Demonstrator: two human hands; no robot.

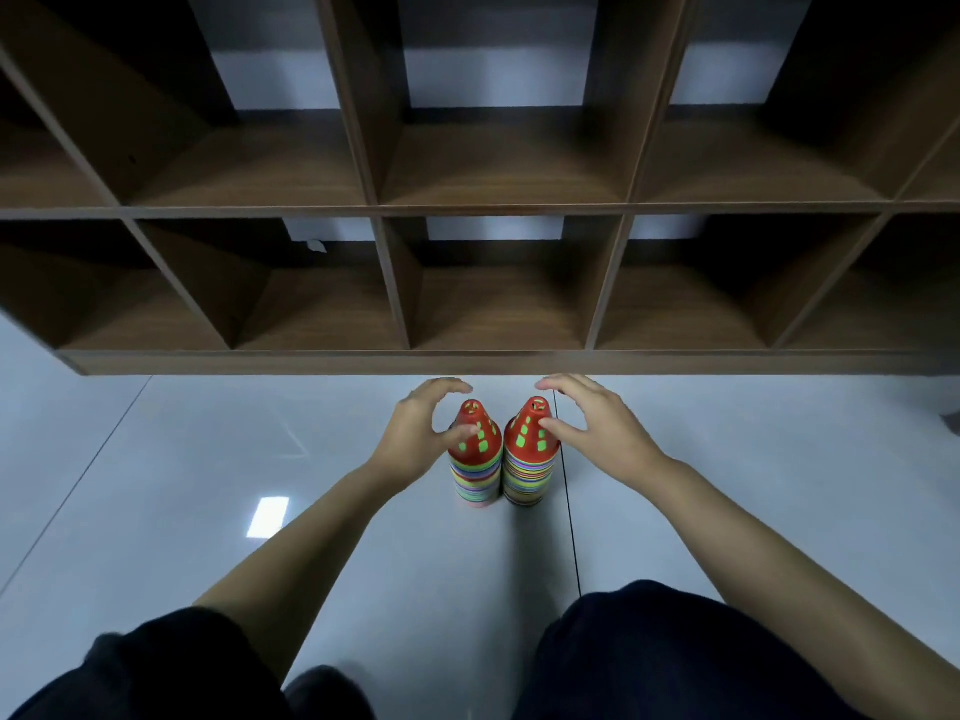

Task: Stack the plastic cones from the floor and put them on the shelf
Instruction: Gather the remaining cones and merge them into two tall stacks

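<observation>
Cone stacks: left cone stack [475, 478] and right cone stack [527, 480], upright, side by side on floor [208, 459] before wooden shelf [498, 362].
Left hand [413, 439]: I see fingers arched loosely round left top, not clasped.
Right hand [602, 428]: same, right top.

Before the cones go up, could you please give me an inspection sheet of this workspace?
Surface: glossy grey floor, tile seams visible.
Job's things: left stack and right stack of cones, upright, side by side, red cones topmost; shelf compartments in view hold no cones.
Clutter: small pale scrap at one lower compartment's back.
Grips: left hand cupped around left stack's top, right hand around right stack's; neither closed.
Cables: nothing seen.
Surroundings: grey wall behind shelf; person's dark-trousered knees.
</observation>
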